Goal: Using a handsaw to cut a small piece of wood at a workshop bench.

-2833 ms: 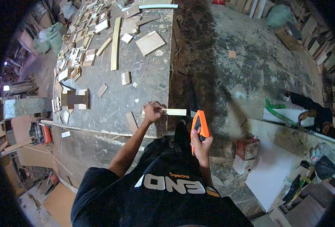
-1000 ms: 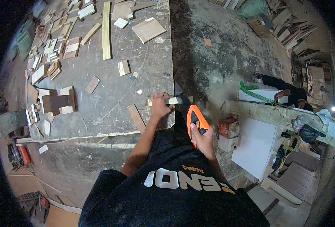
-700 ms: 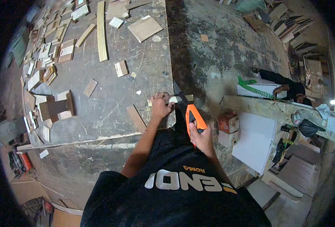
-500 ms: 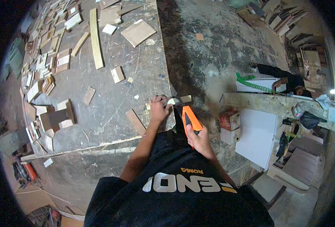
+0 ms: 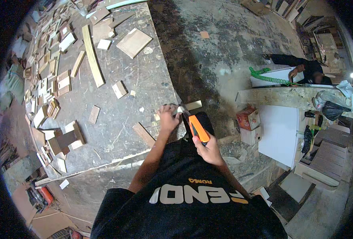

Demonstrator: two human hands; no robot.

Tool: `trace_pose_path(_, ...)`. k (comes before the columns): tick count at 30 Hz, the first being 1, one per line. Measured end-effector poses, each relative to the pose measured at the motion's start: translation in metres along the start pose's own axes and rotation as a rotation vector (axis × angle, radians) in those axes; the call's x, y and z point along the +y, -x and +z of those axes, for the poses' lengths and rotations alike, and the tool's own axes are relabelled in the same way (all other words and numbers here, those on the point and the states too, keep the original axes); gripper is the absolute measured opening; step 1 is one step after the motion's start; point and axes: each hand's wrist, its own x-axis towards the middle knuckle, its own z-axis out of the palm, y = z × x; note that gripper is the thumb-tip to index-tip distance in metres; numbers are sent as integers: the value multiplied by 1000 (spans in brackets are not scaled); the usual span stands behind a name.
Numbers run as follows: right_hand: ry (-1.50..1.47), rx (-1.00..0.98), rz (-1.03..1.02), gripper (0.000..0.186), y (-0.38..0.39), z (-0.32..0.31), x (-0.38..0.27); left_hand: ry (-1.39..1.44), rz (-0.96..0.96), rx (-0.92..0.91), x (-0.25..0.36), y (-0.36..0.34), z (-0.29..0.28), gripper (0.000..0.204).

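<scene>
My right hand (image 5: 209, 151) is closed around the orange handle (image 5: 201, 129) of a handsaw. Its blade runs up from the grip to a narrow pale wood strip (image 5: 194, 105) at the right edge of the workbench. Part of that strip sticks out past the edge. My left hand (image 5: 168, 119) presses the strip down on the bench corner, fingers bent over it, just left of the blade. The blade's contact with the wood is too small and dark to make out. Beside my left forearm lies a brown wood offcut (image 5: 144, 134).
The workbench (image 5: 116, 115) carries many wood offcuts on its left, a long strip (image 5: 92, 55) and a square board (image 5: 134, 42). On the right are stacked boxes (image 5: 248, 118), a white panel (image 5: 278, 133), a green coiled hose (image 5: 264, 75) and another person (image 5: 304, 67).
The saw handle and my right hand have shifted slightly back toward me. My left hand stays on the strip. The whole view has turned a little.
</scene>
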Motion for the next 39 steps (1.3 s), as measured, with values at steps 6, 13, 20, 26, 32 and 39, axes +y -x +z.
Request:
trace_pose_path(6, -80, -5, 29, 19, -3, 4, -10, 31, -27, -19, -6, 4, 1, 34)
trace_pose_path(13, 23, -32, 44, 23, -5, 7, -21, 4, 182, -53, -10, -4, -11, 35)
trace_pose_path(20, 157, 34, 63, 35, -1, 7, -25, 24, 479, -210, -39, -25, -23, 43)
trace_pose_path(26, 158, 131, 90, 36, 4, 12, -14, -88, 499, -137, -32, -22, -24, 41)
trace_pose_path(32, 129, 145, 59, 33, 6, 16, -21, -83, 433, -195, -28, -20, -27, 46)
trace_pose_path(39, 169, 207, 2, 32, 3, 18, -17, -14, 323, -211, -26, -20, -30, 51)
